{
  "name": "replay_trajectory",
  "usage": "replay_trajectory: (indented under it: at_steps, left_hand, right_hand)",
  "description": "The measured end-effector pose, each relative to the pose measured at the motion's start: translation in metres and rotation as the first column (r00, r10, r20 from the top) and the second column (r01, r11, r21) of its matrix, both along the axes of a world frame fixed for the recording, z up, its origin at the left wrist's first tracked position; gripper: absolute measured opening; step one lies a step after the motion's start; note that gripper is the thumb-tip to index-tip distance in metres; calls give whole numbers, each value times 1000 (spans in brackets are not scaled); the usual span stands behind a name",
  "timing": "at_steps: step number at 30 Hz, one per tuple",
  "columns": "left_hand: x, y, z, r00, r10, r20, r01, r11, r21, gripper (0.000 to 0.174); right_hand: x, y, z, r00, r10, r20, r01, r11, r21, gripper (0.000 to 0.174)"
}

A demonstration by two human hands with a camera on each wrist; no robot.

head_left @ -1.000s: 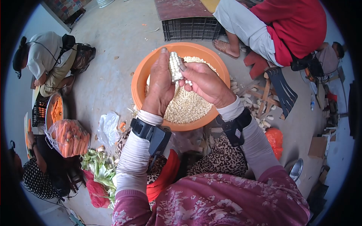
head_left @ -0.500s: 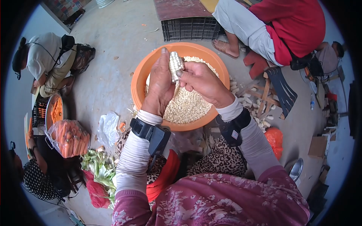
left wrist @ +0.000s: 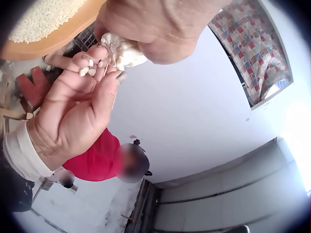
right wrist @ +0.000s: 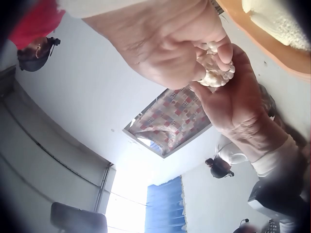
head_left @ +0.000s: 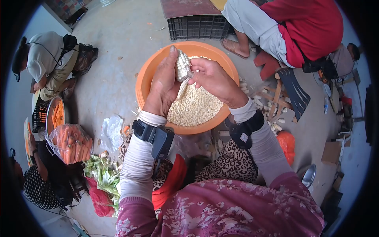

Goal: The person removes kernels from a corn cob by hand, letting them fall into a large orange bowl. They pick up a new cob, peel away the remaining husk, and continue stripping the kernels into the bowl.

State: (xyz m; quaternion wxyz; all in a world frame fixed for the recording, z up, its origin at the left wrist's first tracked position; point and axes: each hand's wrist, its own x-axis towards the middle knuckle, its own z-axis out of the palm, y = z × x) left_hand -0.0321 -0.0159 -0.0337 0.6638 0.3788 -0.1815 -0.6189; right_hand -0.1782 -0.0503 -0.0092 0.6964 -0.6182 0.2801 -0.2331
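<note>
My left hand (head_left: 162, 85) grips an ear of corn (head_left: 182, 65) with pale kernels, tilted above an orange basin (head_left: 143, 81). The thumb lies along one side of the ear. At its lower end, my right hand (head_left: 221, 83) has its thumb and curled fingers against the corn. In the left wrist view, a few loose kernels (left wrist: 91, 71) lie on the right hand's fingers, beside the ear's ragged end (left wrist: 121, 51). Below both hands, a heap of shelled corn kernels (head_left: 197, 108) fills much of the basin.
Bare cobs (head_left: 276, 125) and a wooden stool (head_left: 294, 93) lie to the right. Bagged carrots (head_left: 71, 144) and corn husks (head_left: 103, 173) are on the left. A black crate (head_left: 199, 27) stands behind the basin, near a seated person in red (head_left: 312, 31).
The right thumb has moved around the lower end of the ear, and a pale strip now shows below it. Loose kernels seen earlier between the hands are hidden in the head view.
</note>
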Motion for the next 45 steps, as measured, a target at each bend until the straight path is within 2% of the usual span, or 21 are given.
replay_trajectory:
  at_steps: [3,6,8,9,11,12,15,17,18,20,21,23,24,29,32,34,35,37,45]
  left_hand:
    - [6,1,7,1000,-18,-12,18,1000,-10,36]
    - [9,3,10,999,37,-13,-37,999,0,33]
    - [16,1,9,996,87,23,-87,996,-4,29]
    - [19,0,8,996,85,24,-85,996,-2,29]
    - [24,0,11,994,108,32,-108,994,-12,29]
    - [24,2,14,991,127,38,-127,992,12,30]
    - [20,7,23,994,107,29,-107,994,-5,32]
    - [18,7,21,998,53,18,-52,998,-30,33]
    - [16,6,20,1000,-1,9,2,998,-55,34]
    - [7,7,19,999,-46,21,47,998,-48,35]
    - [0,7,18,995,-90,32,91,995,-41,37]
    - [-13,8,12,986,-166,21,167,985,-34,41]
    - [-19,9,10,990,-141,-8,141,990,-18,44]
    - [-24,11,8,988,-101,-120,105,994,24,51]
    - [-27,15,14,993,-92,-69,96,994,59,53]
    - [-24,19,17,979,-186,82,175,977,123,56]
    - [-24,19,17,979,-187,83,176,977,122,56]
    - [-23,18,19,946,-322,46,313,940,139,51]
    - [-29,17,11,968,-250,17,249,967,55,39]
  right_hand:
    - [0,-1,-3,998,38,48,-34,996,-79,36]
    - [-1,-6,-6,998,42,40,-34,985,-169,39]
    - [-7,-8,-2,994,6,-112,-32,972,-234,41]
    - [-9,-11,-6,994,4,-111,-30,972,-233,41]
    - [-11,-18,-14,991,54,-121,-98,910,-403,42]
    - [-13,-19,-14,991,52,-120,-97,910,-402,42]
    - [-15,-18,-3,984,28,-174,-91,928,-362,48]
    - [-13,-13,5,999,-51,-9,50,996,-73,52]
    - [-11,-15,2,999,-51,-9,50,996,-73,52]
    - [-4,-21,-8,969,-166,183,158,986,57,47]
    - [-2,-22,-9,969,-166,184,158,986,56,47]
    - [1,-21,-11,920,-78,384,-13,973,229,36]
    - [2,-19,-11,924,-105,368,19,973,232,28]
    - [5,-22,-15,913,-181,365,103,969,223,27]
    - [3,-24,-10,887,-248,389,188,964,186,27]
    - [-1,-25,-9,872,-274,406,228,961,159,27]
    - [-3,-27,-9,862,-278,424,233,960,156,28]
    - [-5,-30,-8,850,-281,445,239,959,151,28]
    - [-6,-29,-6,822,-300,484,231,952,199,25]
